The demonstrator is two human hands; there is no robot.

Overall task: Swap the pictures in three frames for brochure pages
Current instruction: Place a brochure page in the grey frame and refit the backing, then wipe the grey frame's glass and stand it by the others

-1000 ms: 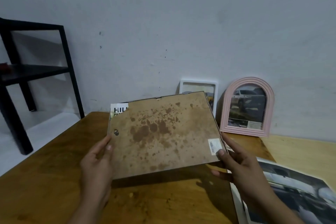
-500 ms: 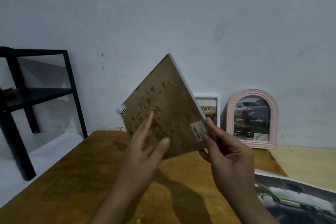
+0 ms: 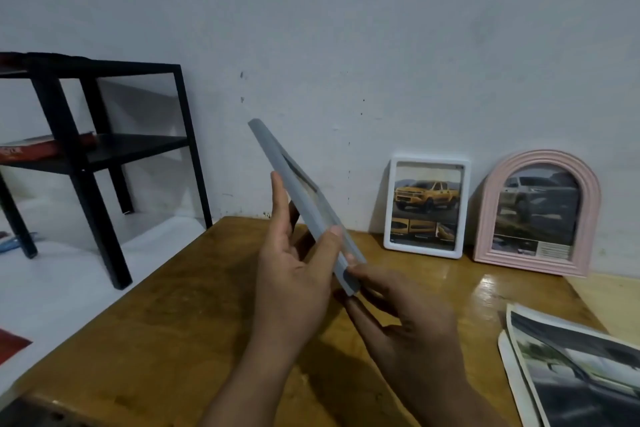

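I hold a grey picture frame (image 3: 294, 191) in the air over the wooden table (image 3: 180, 315), turned nearly edge-on so only its side and a strip of its front show. My left hand (image 3: 294, 270) grips its lower part, thumb on the front edge and fingers behind. My right hand (image 3: 401, 315) pinches its bottom corner. Against the wall lean a white frame (image 3: 426, 207) with a yellow pickup brochure page and a pink arched frame (image 3: 538, 212) with a grey car page.
Loose brochure pages (image 3: 571, 371) with car photos lie at the table's right front. A black shelf unit (image 3: 104, 149) stands left of the table on a white floor, with a red box (image 3: 27, 148) on its shelf. A red item (image 3: 10, 343) lies at the far left.
The frame was held flat with its stained brown back toward me; both hands have turned it upright and edge-on. The view has shifted, showing more of the two frames at the wall.
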